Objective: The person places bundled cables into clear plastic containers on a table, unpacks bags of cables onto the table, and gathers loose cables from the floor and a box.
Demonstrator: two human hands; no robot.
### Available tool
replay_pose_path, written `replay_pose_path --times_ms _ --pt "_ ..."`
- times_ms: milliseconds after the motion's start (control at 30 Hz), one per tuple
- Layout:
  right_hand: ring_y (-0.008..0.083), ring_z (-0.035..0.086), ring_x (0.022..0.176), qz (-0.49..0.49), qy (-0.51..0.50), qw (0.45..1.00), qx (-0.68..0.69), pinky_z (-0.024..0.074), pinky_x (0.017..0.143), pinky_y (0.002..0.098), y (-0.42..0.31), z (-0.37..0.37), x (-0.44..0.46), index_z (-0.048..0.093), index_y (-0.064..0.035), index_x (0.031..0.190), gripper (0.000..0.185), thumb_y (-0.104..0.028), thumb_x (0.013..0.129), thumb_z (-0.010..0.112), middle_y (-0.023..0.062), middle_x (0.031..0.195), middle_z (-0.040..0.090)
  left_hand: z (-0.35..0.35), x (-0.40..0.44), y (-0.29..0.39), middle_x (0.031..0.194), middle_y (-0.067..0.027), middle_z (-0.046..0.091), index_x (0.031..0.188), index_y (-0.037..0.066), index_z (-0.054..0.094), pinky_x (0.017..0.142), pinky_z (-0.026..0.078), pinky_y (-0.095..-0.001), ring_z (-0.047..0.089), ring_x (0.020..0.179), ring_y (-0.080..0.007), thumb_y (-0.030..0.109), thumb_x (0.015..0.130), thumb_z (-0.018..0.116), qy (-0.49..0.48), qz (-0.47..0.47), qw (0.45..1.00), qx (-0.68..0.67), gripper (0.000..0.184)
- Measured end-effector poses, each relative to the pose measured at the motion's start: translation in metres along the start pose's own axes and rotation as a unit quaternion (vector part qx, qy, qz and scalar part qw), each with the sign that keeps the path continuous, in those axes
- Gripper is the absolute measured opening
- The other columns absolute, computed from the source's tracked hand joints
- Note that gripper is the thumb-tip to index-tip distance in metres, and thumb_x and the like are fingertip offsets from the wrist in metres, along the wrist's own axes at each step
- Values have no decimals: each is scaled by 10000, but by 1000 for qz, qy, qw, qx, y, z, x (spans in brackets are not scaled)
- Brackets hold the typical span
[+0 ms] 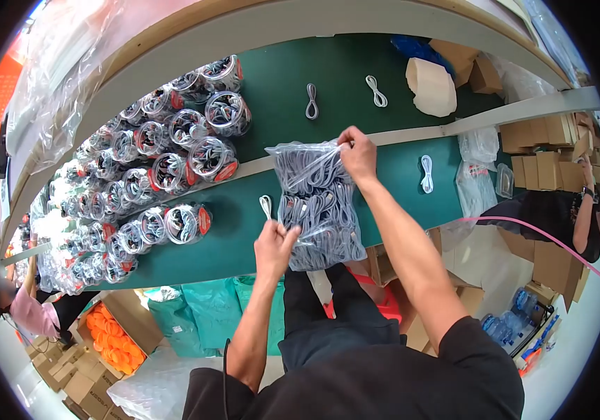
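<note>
A clear plastic bag [319,210] full of bundled grey cables lies at the near edge of the green table, in front of my body. My right hand [358,155] pinches the bag's upper right corner. At the bag's lower left side is my left hand [274,245], its thumb and forefinger apart, touching or very near the plastic; whether it grips the film cannot be made out. A small white cable bundle [265,207] lies just above my left hand. Another white bundle [426,173] rests to the right of the bag.
Rows of clear jars [189,222] with cables fill the table's left side. Beyond a pale rail [412,134] lie a grey bundle [312,101], a white bundle [376,92] and cardboard [431,87]. One person [34,311] is at far left, another [583,210] at right.
</note>
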State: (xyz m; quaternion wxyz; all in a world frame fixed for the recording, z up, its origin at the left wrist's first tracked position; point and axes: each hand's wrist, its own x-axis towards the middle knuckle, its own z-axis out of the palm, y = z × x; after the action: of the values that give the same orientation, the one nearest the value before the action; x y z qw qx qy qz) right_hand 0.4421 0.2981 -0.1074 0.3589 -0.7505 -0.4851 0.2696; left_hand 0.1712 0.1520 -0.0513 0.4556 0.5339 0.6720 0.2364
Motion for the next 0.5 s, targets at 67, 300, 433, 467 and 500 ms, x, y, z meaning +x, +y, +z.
replay_pose_path --times_ms 67,300,433,467,500 --pt "323 732 957 -48 -10 994 -99 553 867 493 -20 2 0 765 -112 942 91 -121 873 706 119 1112 750 7 -20 -19 699 20 475 982 62 545 592 432 -322 439 616 -113 258 903 903 38 -35 999 -8 415" --pt "378 571 1328 -203 -33 946 -249 535 969 559 14 19 7 745 -290 1365 448 -262 918 744 139 1413 650 68 -50 -45 1543 -314 465 1578 -83 386 1212 393 -537 471 1432 -476 495 787 951 94 -175 972 124 1131" --pt "350 615 1198 -182 -117 958 -190 563 934 540 10 21 8 754 -247 1254 282 -281 977 714 112 1220 677 70 -27 -32 1493 -315 509 1580 -103 345 1206 406 -500 516 1391 -454 419 731 1004 106 -134 985 -8 1194" --pt "340 617 1164 -198 -141 953 -181 561 903 542 6 24 8 758 -241 1197 227 -275 982 693 97 1141 673 73 -26 -30 1493 -315 509 1580 -103 345 1206 406 -500 516 1391 -454 419 731 1004 107 -133 985 -9 1194" --pt "339 623 1070 -237 -84 958 -136 557 861 534 3 29 6 727 -156 1040 115 -248 979 693 89 1003 641 77 -25 -27 1494 -314 509 1574 -106 350 1201 411 -492 521 1395 -438 397 723 1011 117 -106 987 -30 1190"
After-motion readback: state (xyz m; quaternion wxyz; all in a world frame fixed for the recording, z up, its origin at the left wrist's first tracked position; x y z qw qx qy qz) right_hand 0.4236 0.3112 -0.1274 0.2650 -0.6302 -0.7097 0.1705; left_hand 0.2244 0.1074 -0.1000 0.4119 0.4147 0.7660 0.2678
